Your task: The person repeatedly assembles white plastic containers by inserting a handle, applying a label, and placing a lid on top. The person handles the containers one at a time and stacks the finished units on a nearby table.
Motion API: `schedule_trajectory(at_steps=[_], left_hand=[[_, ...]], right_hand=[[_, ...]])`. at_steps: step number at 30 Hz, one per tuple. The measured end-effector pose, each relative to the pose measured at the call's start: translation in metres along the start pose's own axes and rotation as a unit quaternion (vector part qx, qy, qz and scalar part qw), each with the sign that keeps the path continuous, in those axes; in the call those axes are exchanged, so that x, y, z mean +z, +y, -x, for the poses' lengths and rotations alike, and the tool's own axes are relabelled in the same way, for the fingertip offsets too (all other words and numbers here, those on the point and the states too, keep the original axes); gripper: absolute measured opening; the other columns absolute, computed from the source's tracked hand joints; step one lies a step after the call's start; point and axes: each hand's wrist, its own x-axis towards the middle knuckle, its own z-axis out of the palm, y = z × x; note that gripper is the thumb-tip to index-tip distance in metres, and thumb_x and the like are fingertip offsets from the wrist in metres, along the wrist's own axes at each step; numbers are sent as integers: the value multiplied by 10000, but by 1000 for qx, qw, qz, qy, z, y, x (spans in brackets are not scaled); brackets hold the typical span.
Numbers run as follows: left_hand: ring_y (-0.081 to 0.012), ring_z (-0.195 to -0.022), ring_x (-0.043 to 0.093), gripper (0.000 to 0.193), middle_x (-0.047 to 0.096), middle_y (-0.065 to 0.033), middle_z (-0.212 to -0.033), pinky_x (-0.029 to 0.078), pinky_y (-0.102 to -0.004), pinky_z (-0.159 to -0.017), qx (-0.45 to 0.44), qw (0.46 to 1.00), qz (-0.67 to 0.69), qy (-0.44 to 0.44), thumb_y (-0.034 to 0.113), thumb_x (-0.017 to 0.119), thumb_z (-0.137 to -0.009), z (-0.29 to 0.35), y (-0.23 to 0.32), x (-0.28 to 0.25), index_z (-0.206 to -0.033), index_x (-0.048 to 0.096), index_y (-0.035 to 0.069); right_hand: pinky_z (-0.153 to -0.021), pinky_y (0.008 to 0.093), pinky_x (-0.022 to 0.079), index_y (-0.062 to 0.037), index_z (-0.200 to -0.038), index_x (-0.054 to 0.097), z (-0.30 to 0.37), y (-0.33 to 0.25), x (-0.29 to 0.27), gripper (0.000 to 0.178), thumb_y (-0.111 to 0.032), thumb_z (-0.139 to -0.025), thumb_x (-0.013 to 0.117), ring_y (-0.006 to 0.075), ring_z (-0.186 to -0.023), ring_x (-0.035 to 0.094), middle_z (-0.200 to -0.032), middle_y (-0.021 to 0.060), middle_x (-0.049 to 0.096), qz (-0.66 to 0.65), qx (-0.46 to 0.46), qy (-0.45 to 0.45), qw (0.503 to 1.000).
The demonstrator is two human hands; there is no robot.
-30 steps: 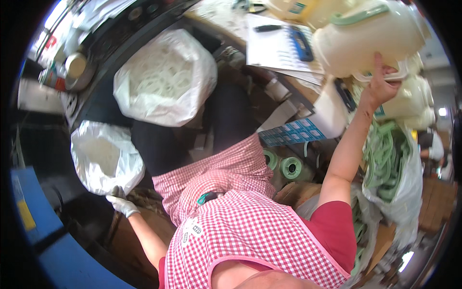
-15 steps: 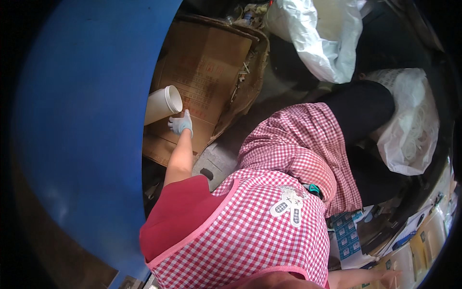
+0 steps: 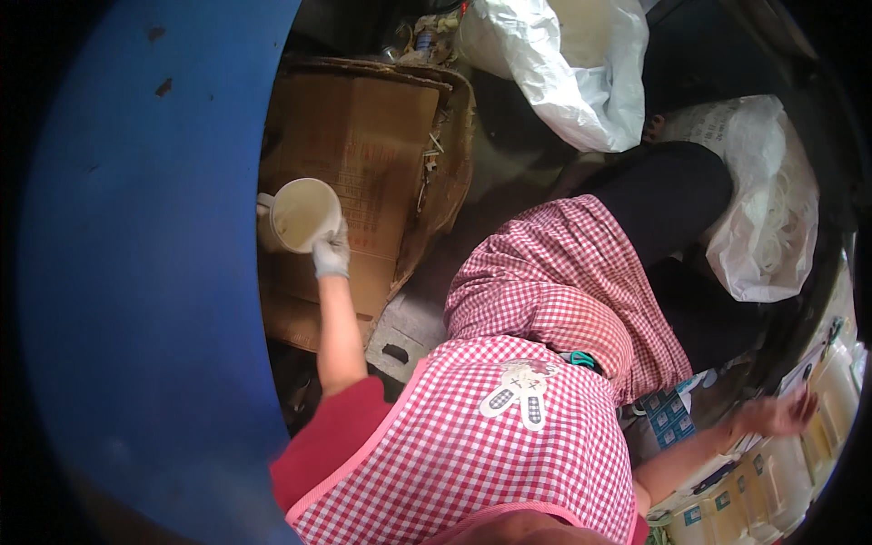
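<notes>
My left hand [image 3: 331,251], in a white glove, grips the rim of a white plastic tub [image 3: 307,216]. The tub's open mouth is turned up, and a few small specks lie inside it. A short pale piece juts out at its left side, next to the blue panel. Below the tub lies brown cardboard [image 3: 359,145] lining a worn carton. My bare right hand [image 3: 788,413] is raised at the far right over a row of yellowish clear plastic boxes [image 3: 767,481]. Its fingers are blurred, and nothing shows clearly in them.
A large blue panel [image 3: 154,272] fills the left side. White plastic sacks stand beyond my legs, one at the top [image 3: 604,109] and one at the right [image 3: 767,209] with pale rings inside. A blue patterned packet [image 3: 668,418] lies near the boxes.
My left hand has taken hold of the tub and tipped it so its mouth faces up. My right hand has risen up and to the right above the boxes.
</notes>
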Motion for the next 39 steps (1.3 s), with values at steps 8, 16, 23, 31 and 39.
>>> schedule_trajectory(at_steps=[8, 16, 23, 31, 39], left_hand=[[-320, -1318, 581, 579, 549, -166, -1484, 512, -463, -1117, -339, 868, 196, -306, -21, 645, -923, 211, -35, 126, -1482, 497, 6], [-249, -1215, 649, 518, 653, -143, -1373, 518, -396, -1070, -371, 597, -148, -696, 26, 685, -941, 253, -123, 328, -1448, 576, 35], [-189, -1162, 690, 378, 727, -132, -1279, 539, -375, -1035, 158, 177, -577, -781, 60, 647, -1012, 374, -31, 500, -1379, 637, -32], [-221, -1056, 720, 951, 736, -144, -1200, 555, -339, -978, -121, 395, -354, -839, 773, 274, -1038, 514, -56, 542, -1291, 685, -47], [-243, -1124, 718, 1025, 724, -176, -1230, 589, -337, -948, -62, 376, -265, -886, 851, 460, -930, 518, -43, 525, -1330, 640, -76]], right_hand=[[-995, 366, 551, 52, -1400, 582, 20, -155, 121, 411, -248, -1127, 514, 232, -1029, 734, -1117, 158, 749, -500, 268, -351, 745], [-1206, 411, 379, 28, -1556, 421, -61, -63, 78, 813, -627, -1075, 453, 260, -1428, 502, -1522, 141, 550, -581, 359, -160, 713], [-1063, 370, 502, -6, -1329, 623, -38, -45, -7, 397, -246, -1013, 647, 247, -1242, 618, -1346, 148, 641, -427, 313, -106, 841], [-866, 402, 510, -84, -892, 692, -72, -116, -7, 152, -222, -937, 737, 266, -899, 665, -888, 85, 683, -282, -146, -216, 923], [-835, 362, 519, -61, -913, 720, -102, -109, -2, 261, -242, -1047, 589, 243, -787, 684, -906, 90, 723, -479, 5, -258, 839]])
